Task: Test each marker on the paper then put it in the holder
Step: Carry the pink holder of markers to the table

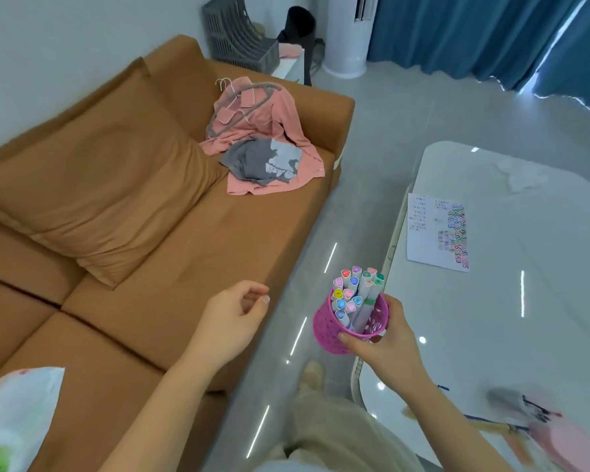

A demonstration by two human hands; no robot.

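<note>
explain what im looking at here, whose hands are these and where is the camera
There is no robot: a person wears one wide-angle camera on the head, looking down at their own hands. The right hand holds a pink holder full of capped markers, near the edge of a white table. The left hand is empty, fingers loosely curled, over a brown sofa. On the table lies a paper with coloured test squiggles. Clothes lie on the sofa.
</note>
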